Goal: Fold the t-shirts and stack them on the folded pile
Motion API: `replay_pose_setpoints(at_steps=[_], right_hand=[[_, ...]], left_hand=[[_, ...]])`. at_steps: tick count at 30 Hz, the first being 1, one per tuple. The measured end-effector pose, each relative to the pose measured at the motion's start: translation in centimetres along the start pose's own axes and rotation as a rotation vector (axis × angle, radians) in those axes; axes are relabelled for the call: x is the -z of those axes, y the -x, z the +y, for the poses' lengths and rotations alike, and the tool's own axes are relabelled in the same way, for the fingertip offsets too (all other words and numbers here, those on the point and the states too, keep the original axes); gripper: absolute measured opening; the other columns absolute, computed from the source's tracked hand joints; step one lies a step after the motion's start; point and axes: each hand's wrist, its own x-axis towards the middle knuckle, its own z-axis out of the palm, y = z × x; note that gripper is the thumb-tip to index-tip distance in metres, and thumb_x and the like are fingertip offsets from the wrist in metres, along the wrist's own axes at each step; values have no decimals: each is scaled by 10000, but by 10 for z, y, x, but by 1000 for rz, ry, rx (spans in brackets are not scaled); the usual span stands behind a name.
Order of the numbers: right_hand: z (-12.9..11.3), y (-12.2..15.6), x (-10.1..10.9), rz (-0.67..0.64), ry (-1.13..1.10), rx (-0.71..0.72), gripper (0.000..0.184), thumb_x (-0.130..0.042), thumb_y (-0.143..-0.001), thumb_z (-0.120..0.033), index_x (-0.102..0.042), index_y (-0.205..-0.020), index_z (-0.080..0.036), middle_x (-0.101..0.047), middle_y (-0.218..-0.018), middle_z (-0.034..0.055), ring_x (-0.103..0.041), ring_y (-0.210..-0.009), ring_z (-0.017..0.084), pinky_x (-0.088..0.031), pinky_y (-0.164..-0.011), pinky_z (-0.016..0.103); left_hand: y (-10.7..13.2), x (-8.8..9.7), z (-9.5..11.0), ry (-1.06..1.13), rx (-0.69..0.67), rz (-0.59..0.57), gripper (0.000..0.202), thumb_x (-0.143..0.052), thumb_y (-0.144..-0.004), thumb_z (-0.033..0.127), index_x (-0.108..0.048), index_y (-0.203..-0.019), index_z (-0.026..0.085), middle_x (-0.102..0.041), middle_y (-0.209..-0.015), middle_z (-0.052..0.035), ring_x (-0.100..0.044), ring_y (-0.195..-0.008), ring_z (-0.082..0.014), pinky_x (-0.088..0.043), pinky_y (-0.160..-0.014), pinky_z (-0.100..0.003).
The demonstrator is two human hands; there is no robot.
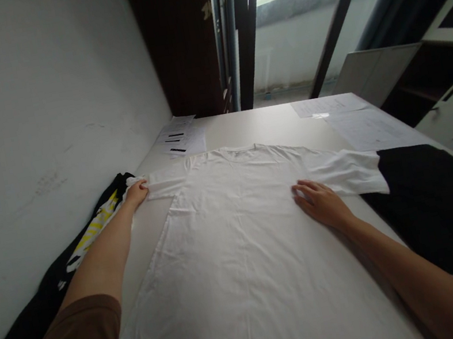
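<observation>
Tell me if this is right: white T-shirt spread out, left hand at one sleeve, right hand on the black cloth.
Not quite: the head view shows the right hand on the white T-shirt, not the black cloth. The T-shirt does lie spread out, with the left hand at one sleeve.

Papers (372,129) and black cloth (446,201) on white table (245,125), window (299,34) beyond.

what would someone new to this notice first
Probably the white T-shirt, spread across the table, with the left hand at the end of one sleeve and the right hand on its body. Next come the black cloth at the table's right side and the dark garment with yellow print along the left wall.
</observation>
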Motion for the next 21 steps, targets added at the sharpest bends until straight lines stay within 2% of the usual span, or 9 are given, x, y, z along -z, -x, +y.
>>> replay_pose_setpoints(at_steps=[5,9,12,14,18,21], right_hand=[[2,0,-2,-3,-1,1,428,-460,-990,-423,-644,-1321,-223,-584,-1420,119,-547,-1291,308,-434,-1086,467],[0,0,-1,1,-2,-13,416,-472,-983,-407,-644,-1320,-233,-589,-1417,112,-542,-1298,308,-435,-1086,468],[-2,0,1,-6,12,-16,411,-469,-985,-406,-647,-1311,-231,-589,-1416,111,-545,-1296,304,-435,-1087,457],[-3,0,2,-12,19,-22,407,-470,-985,-403,-650,-1308,-233,-592,-1414,110,-547,-1291,303,-436,-1087,454],[-5,-1,4,-12,16,-32,408,-470,-985,-402,-649,-1310,-233,-594,-1411,110,-546,-1293,303,-435,-1088,447],[-7,-1,6,-17,2,-36,412,-456,-990,-404,-644,-1314,-231,-589,-1416,110,-542,-1299,302,-431,-1093,450]], left_hand=[[-11,-13,6,-134,-53,24,281,-595,-799,198,-719,-1051,199,-712,-1201,-97,-576,-1236,-302,-398,-1085,-373],[-16,-23,12,-239,-34,87,302,-482,-916,305,-686,-1091,167,-669,-1256,-174,-558,-1239,-374,-396,-1058,-493],[-16,-37,21,-309,-96,95,344,-522,-907,343,-657,-1162,155,-598,-1343,-213,-474,-1323,-400,-337,-1101,-521],[-16,-53,28,-355,-175,20,365,-619,-851,351,-660,-1166,173,-582,-1368,-206,-439,-1355,-398,-305,-1131,-500],[-24,-86,38,-413,-247,-185,379,-731,-769,425,-695,-1066,192,-651,-1280,-189,-510,-1293,-403,-319,-1118,-501],[-38,-99,40,-424,-250,-272,510,-728,-764,499,-674,-1155,176,-590,-1387,-209,-467,-1357,-398,-301,-1132,-498]])
